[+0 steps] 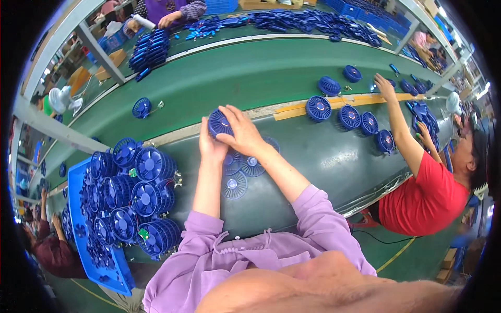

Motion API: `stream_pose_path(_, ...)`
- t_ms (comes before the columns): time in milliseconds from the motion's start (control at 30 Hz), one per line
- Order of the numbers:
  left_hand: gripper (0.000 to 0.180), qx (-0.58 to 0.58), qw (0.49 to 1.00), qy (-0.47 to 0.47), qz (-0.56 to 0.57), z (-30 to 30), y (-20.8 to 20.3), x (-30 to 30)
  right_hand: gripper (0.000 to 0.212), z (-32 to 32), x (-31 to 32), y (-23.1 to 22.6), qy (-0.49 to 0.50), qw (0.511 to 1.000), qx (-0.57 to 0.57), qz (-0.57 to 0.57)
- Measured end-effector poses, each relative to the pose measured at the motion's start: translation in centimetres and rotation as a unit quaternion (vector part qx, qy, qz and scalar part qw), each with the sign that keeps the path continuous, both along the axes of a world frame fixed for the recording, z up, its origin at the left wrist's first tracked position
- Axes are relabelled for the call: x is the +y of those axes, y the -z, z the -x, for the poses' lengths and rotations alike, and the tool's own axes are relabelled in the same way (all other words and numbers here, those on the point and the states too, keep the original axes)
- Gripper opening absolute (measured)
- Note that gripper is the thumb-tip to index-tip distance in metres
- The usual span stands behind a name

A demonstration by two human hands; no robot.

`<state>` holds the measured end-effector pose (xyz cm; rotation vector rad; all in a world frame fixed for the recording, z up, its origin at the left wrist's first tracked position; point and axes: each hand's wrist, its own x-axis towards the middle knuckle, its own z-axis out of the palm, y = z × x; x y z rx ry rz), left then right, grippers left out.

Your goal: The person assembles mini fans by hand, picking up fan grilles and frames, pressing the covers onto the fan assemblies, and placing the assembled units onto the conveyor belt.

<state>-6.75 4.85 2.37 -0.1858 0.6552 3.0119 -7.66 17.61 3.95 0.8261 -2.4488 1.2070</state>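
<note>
Between my two hands is a round blue fan head (218,123) with a slotted grille, raised above the dark green worktop. My left hand (212,145) cups it from the left and below. From the right, my right hand (245,131) wraps over it, fingers across its top and thumb in front. Below my wrists, several loose blue fan grilles (235,185) lie flat on the worktop, partly hidden by my forearms. To the left stand several open blue fan housings (147,165) stacked on their sides, blades showing, some with small green circuit boards and wires.
A blue tray (123,271) holding small blue parts sits at the left. Beyond the worktop runs a green conveyor belt (209,73) carrying a fan head (141,108). At right, a co-worker in red (422,201) reaches over more fan heads (349,117). A metal post (57,127) crosses the left side.
</note>
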Motion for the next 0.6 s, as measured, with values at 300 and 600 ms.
stream_pose_path(300, 0.026, 0.13, 0.759, -0.346, 0.536, -1.8, -1.7, 3.1, 0.064, -0.5, -2.0, 0.3, -0.146, 0.924, -0.193, 0.295)
stream_pose_path(600, 0.032, 0.25, 0.619, -0.401, 0.628, 0.1, -1.6, 3.0, 0.041, 0.9, -2.1, 1.2, -0.188, 0.783, -0.363, 0.469)
